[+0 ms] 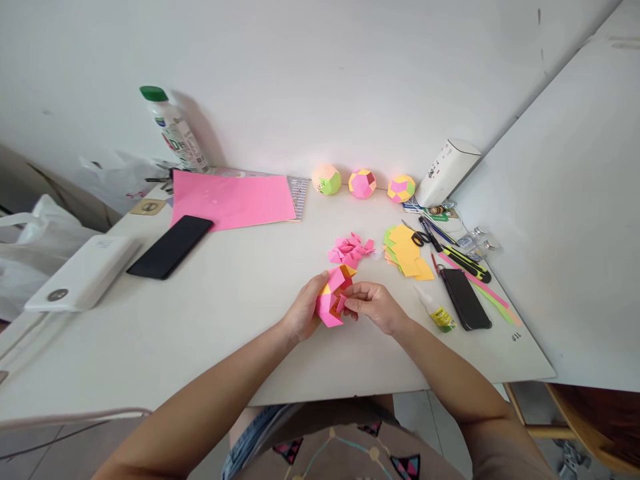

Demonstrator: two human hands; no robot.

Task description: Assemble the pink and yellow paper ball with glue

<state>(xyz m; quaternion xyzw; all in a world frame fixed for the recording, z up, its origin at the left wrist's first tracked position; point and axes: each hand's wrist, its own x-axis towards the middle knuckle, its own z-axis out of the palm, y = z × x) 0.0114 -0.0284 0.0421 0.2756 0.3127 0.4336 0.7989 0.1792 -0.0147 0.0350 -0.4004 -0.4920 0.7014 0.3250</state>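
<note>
My left hand [307, 308] is closed round the left side of a partly built paper ball [329, 308] with pink and yellow-orange faces; its right side gapes open. The fingers of my right hand [376, 305] pinch a small pink flap at that open side; whether the flap is joined to the ball I cannot tell. Just beyond the ball lies a heap of folded pink paper pieces [350, 249]. To its right are yellow, orange and green paper sheets [406, 248]. A glue bottle [440, 316] lies on its side to the right of my right hand.
Three finished paper balls [362, 184] stand along the wall. At the right are scissors [420, 238], a utility knife [467, 264], a dark phone [465, 299] and a white cylinder [447, 175]. Pink paper [233, 202], another phone [171, 247], a power bank [85, 275] and a bottle [175, 133] occupy the left.
</note>
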